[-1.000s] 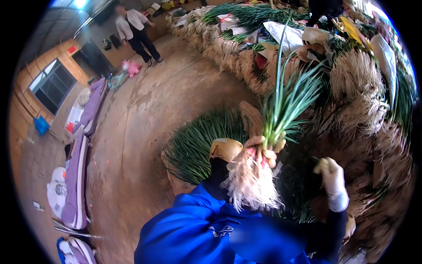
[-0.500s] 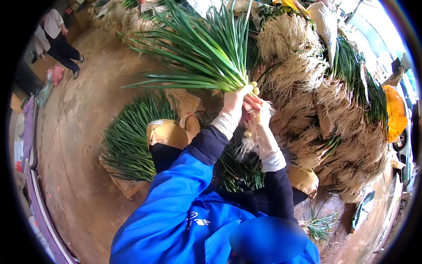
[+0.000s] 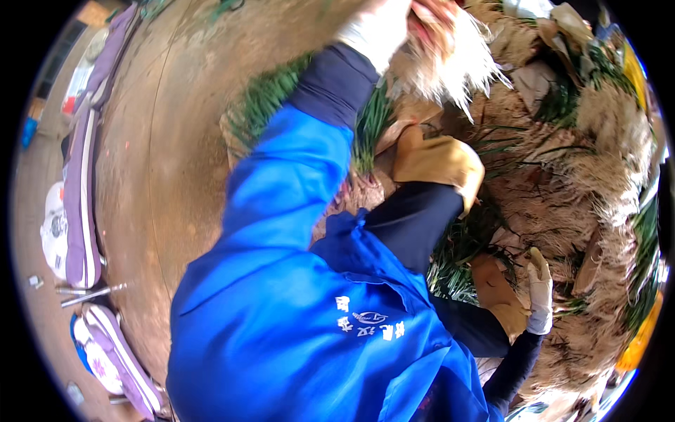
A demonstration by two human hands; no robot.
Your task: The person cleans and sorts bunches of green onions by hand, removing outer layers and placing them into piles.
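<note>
At the top edge my left hand (image 3: 378, 29), in a white glove, is closed round the root end of a bunch of spring onions (image 3: 450, 53). Pale roots hang out to the right of the hand, while the green tops lie beyond the picture. My right hand (image 3: 540, 287), also gloved, is held low at the right beside the big heap of spring onions (image 3: 555, 190), whose roots face me. Its fingers look stretched out, and I see nothing in them. Cut off partly by my left arm, more spring onions (image 3: 373, 130) lie on the floor near my knee.
Tan pads (image 3: 439, 165) cover my bent knees. Green leaves (image 3: 453, 271) lie between my legs. Along the left stand purple padded seats (image 3: 83, 204) with metal legs on the brown floor (image 3: 169, 176). A yellow bag (image 3: 643, 334) is at the far right.
My view has swung left and down. My left hand has carried the bunch of spring onions away to the left; my right hand has let go of it and dropped back to the right.
</note>
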